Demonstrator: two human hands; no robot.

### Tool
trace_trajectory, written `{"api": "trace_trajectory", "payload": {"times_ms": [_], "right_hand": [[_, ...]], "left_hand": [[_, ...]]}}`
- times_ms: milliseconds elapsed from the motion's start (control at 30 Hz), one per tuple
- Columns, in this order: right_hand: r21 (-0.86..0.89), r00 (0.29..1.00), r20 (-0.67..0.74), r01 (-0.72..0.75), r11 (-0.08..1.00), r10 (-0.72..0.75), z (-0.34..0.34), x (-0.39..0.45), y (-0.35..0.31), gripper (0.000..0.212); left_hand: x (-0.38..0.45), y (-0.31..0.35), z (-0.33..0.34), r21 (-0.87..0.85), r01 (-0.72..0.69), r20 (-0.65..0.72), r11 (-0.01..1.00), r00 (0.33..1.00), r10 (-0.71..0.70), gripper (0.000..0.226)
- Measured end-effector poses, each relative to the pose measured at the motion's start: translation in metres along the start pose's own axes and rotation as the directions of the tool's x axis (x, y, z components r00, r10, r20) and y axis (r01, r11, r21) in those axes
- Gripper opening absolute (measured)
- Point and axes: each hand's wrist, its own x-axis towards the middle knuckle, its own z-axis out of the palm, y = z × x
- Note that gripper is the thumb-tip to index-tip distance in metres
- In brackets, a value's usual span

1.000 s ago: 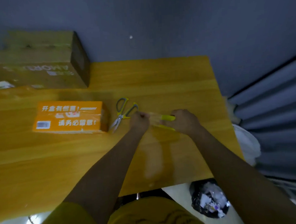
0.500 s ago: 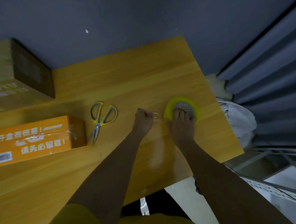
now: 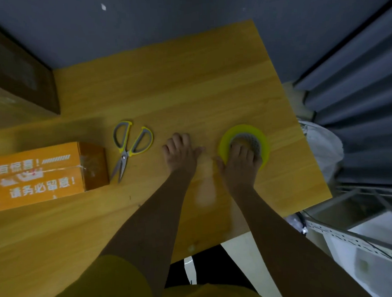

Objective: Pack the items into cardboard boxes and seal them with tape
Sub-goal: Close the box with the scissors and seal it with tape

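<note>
The person's right hand (image 3: 240, 160) lies on top of the roll of tape (image 3: 243, 143). Its fingers reach into the hole in the middle of the roll, and the thumb sticks out on the side toward the other hand. I cannot tell for sure if the fingers curl round the edge of the roll or only press down on it. The roll is yellow with a grey ring inside, and it lies flat on the wooden table (image 3: 187, 80), close to the table's right edge.

The left hand (image 3: 179, 152) sits just beside the right hand, a little apart from the tape. Its fingers are spread and flat on the table. It holds nothing.

On the far side of the left hand from the tape lie the scissors (image 3: 130, 147). They have grey and yellow handles, and the blades are nearly closed. They lie near the left hand but do not touch it.

Past the scissors is the orange box (image 3: 46, 176). It is closed, has white writing on top, and has clear tape along its top. A big brown cardboard box (image 3: 16, 73) stands farther back, behind the orange one, well apart from both hands.
</note>
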Motion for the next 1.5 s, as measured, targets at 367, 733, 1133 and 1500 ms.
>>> {"api": "trace_trajectory", "payload": {"times_ms": [367, 733, 1133, 1500], "right_hand": [[0.305, 0.767, -0.055, 0.622, 0.721, -0.639, -0.043, 0.03, -0.117, 0.047], [-0.15, 0.41, 0.311, 0.912, 0.382, -0.857, -0.03, 0.094, -0.184, 0.042], [0.786, 0.786, 0.242, 0.185, 0.59, -0.569, -0.048, 0.038, -0.209, 0.03], [0.603, 0.574, 0.639, -0.787, -0.131, -0.512, -0.053, -0.035, -0.24, 0.025]], "left_hand": [[-0.033, -0.118, -0.095, -0.066, -0.072, -0.256, 0.995, 0.965, 0.053, 0.027], [-0.03, -0.216, -0.1, -0.213, 0.176, -0.127, 0.961, 0.97, -0.206, 0.047], [-0.027, -0.215, -0.119, -0.399, 0.265, 0.002, 0.878, 0.957, -0.289, 0.043], [-0.036, -0.232, -0.129, -0.398, 0.24, 0.041, 0.885, 0.969, -0.244, 0.043]]}}
